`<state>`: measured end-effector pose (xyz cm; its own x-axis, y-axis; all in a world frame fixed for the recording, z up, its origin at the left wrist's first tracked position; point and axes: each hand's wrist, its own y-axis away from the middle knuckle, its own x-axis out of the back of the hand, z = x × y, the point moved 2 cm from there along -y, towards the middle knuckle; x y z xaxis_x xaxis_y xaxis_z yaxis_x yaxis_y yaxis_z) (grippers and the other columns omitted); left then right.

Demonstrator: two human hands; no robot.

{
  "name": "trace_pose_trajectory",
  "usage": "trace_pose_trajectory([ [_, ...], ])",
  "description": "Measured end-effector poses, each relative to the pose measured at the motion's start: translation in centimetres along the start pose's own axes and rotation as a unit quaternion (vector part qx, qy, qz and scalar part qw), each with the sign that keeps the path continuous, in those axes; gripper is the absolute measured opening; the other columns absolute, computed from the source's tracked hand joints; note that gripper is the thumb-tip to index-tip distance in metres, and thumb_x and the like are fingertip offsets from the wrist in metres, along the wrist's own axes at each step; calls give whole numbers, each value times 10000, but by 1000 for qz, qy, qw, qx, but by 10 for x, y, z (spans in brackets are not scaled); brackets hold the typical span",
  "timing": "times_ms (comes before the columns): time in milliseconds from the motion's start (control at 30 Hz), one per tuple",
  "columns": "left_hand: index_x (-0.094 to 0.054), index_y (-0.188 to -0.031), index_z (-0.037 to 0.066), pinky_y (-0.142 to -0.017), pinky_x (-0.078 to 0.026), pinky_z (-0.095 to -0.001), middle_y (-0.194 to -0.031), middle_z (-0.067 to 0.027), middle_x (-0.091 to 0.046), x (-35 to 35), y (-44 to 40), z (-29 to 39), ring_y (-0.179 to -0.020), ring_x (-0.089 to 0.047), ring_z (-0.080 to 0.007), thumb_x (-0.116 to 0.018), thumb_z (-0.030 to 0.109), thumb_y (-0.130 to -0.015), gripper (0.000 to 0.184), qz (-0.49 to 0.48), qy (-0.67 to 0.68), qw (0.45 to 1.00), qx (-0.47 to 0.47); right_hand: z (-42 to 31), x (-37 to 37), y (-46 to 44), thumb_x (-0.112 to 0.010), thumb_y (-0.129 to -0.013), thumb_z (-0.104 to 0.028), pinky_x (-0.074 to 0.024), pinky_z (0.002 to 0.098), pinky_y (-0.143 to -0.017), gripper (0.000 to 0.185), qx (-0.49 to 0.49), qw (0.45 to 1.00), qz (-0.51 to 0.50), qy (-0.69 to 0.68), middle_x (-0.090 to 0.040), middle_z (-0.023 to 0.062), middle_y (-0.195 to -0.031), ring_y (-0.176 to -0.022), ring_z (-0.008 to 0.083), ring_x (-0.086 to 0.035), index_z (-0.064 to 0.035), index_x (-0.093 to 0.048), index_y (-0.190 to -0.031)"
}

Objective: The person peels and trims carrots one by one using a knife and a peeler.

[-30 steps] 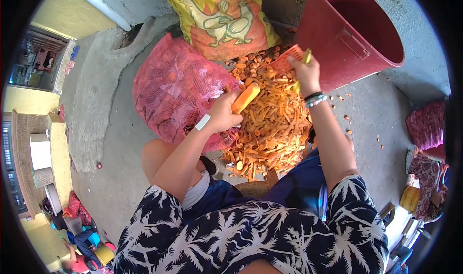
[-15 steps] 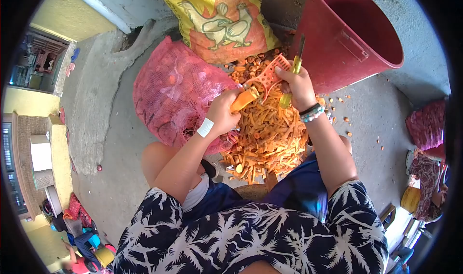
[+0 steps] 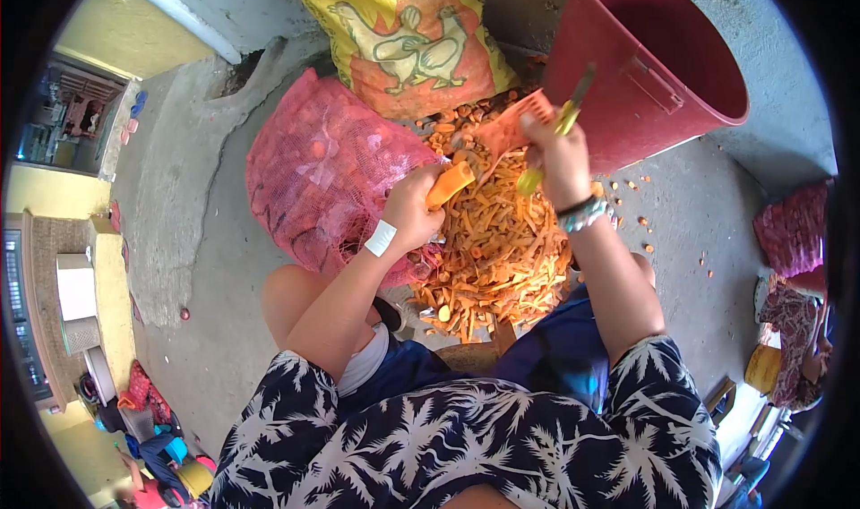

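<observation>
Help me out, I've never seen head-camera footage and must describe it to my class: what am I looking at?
There is no machine here: these are a person's two bare hands. The one camera sits on the person's head, looking forward and down. The left hand grips a carrot. The right hand holds a yellow-handled knife together with an orange holed tool, probably a peeler, though it is blurred. On the floor lies a heap of peelings, with a pink net sack, a printed sack and a red bin around it.
</observation>
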<state>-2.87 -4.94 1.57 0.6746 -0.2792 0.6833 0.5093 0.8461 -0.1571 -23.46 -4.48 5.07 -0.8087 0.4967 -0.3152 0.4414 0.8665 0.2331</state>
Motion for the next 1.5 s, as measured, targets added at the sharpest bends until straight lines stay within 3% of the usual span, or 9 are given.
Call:
trace_pose_trajectory([
  [300,-524,-988,8,-734,-453,-397,-912,-192,-573,0,-3,2,-859,-558,-371,-579,-9,-616,377,-5,2,1000,-4,10,8,4,-617,-789,-64,-352,194,-385,115,-12,999,-12,27,-553,14,-647,-419,66,-442,-13,-540,-859],
  [400,-519,-978,0,-713,-450,-406,-883,-191,-567,0,-3,8,-834,-553,-381,-581,-6,-622,361,34,40,998,-30,29,40,-42,-652,-764,-68,-364,219,-430,132,51,980,137,136,-562,10,-665,-480,61,-447,-15,-576,-858],
  [633,-485,-854,-15,-662,-426,-434,-805,-203,-546,0,-6,-18,-786,-536,-396,-628,1,-600,293,8,-31,998,49,33,10,27,-608,-752,-156,-462,395,-617,171,115,849,-229,462,-580,170,-700,-644,302,-582,-16,-571,-842],
  [800,-449,-759,-24,-645,-420,-438,-768,-211,-532,0,-4,-11,-757,-523,-406,-646,11,-580,269,20,-68,996,50,38,3,34,-605,-731,-141,-449,404,-645,193,101,829,-248,491,-561,231,-728,-715,393,-551,13,-540,-828],
  [1000,-463,-748,-19,-631,-424,-431,-747,-203,-534,-2,-4,-8,-733,-530,-401,-627,10,-578,238,-11,-54,997,61,65,10,19,-627,-736,-121,-441,331,-596,263,99,816,-274,500,-570,169,-723,-629,258,-549,12,-564,-954],
  [1100,-488,-783,-12,-633,-432,-420,-748,-193,-538,-3,-4,-3,-726,-536,-395,-607,11,-586,231,37,12,999,1,103,31,-13,-491,-749,-153,-472,394,-761,261,-128,824,-270,481,-587,257,-935,-854,349,-590,63,-575,-869],
  [1200,-507,-812,-5,-645,-438,-403,-757,-179,-539,4,-7,1,-730,-539,-380,-596,15,-596,235,80,40,995,-36,125,53,-35,-455,-762,-184,-458,410,-801,305,-52,716,-284,636,-577,258,-982,-906,346,-580,75,-574,-871],
  [1233,-512,-824,0,-656,-438,-387,-774,-165,-538,6,-6,-1,-744,-541,-362,-588,14,-606,231,71,63,995,-15,104,44,-20,-440,-769,-202,-447,424,-817,321,-73,771,-239,586,-580,245,-964,-934,351,-566,65,-571,-890],
  [1500,-509,-839,12,-654,-436,-368,-782,-137,-533,12,-6,-5,-740,-539,-324,-606,22,-616,244,76,70,993,-64,55,35,-1,-506,-749,-175,-478,441,-692,241,32,703,-218,676,-608,213,-833,-775,382,-591,-20,-564,-924],
])
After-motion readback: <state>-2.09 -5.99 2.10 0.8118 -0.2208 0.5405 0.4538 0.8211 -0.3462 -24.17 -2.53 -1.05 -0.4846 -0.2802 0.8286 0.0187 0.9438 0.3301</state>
